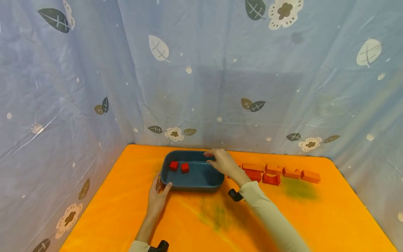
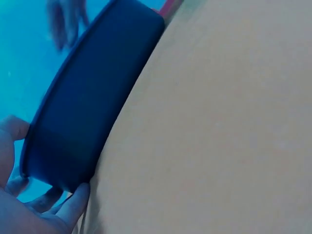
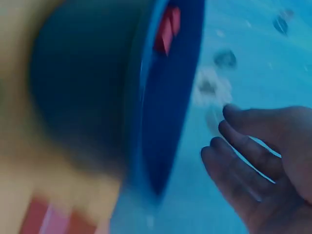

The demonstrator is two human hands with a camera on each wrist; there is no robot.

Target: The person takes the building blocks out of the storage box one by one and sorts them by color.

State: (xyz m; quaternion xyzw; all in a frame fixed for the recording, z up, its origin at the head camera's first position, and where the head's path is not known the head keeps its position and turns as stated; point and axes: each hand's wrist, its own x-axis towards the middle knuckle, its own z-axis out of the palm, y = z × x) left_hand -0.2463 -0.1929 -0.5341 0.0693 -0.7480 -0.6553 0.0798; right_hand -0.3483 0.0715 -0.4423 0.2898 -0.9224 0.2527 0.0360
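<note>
On the orange worktop, the left hand gripped the blue tray corner (two red cubes showed clearly overhead only); the right hand hovered, fingers loose, empty.

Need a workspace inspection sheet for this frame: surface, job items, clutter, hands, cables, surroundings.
Surface: orange table cover with darker greenish smudges.
Job's things: blue tray holding two red cubes; row of red and orange blocks on the table, right of the tray.
Clutter: nothing seen.
Hands: left hand holds the tray's near left corner, thumb against its wall; right hand hangs empty over the tray's far right rim, fingers relaxed.
Cables: nothing seen; a dark wrist camera sits by the right cuff.
Surroundings: blue sheeting printed with leaves and flowers on three sides.
</note>
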